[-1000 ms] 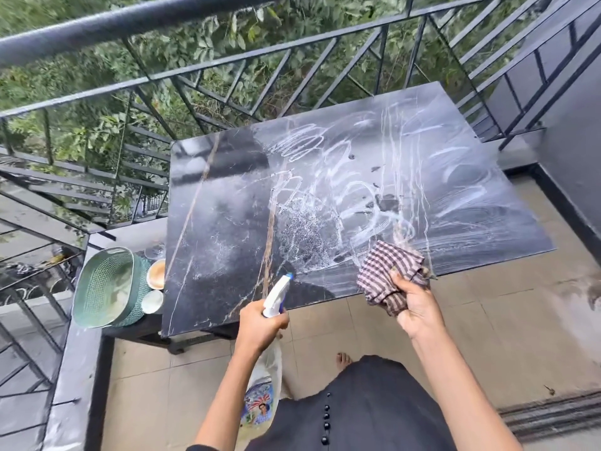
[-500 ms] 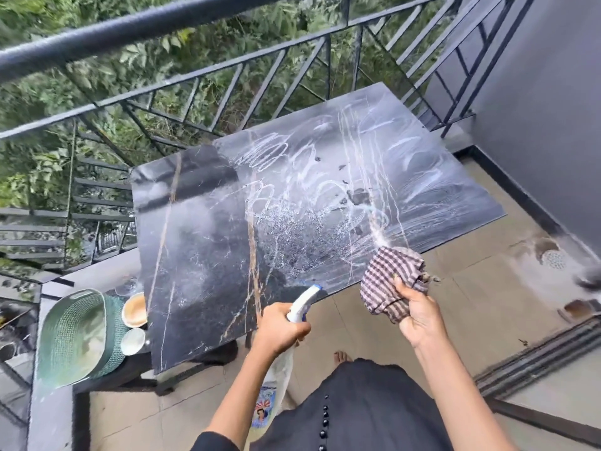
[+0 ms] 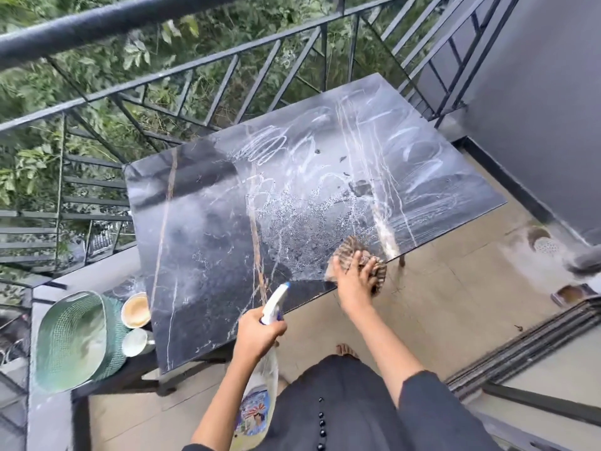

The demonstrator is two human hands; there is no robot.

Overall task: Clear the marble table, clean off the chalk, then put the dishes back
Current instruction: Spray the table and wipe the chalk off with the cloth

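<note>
The dark marble table [image 3: 208, 229] carries white chalk scribbles [image 3: 266, 148] and a wet speckled spray patch [image 3: 302, 222] near its front edge. My right hand [image 3: 353, 275] presses a checked cloth [image 3: 377, 268] flat onto the table's front right edge, fingers spread over it. My left hand [image 3: 257, 333] grips a spray bottle [image 3: 271, 304] below the front edge, nozzle pointing up at the table. Left of the table, on a low ledge, sit a tan bowl [image 3: 135, 309] and a white cup [image 3: 136, 341].
A green woven basket [image 3: 74, 340] lies on its side on the ledge at the left. Black metal railing [image 3: 182, 70] runs behind the table, with foliage beyond. A grey wall [image 3: 536, 109] stands at the right. A floor drain [image 3: 548, 245] marks the tiled floor.
My right hand has lowered the cloth from the air onto the table's front edge. The left hand with the spray bottle stays below the edge. The camera view has shifted.
</note>
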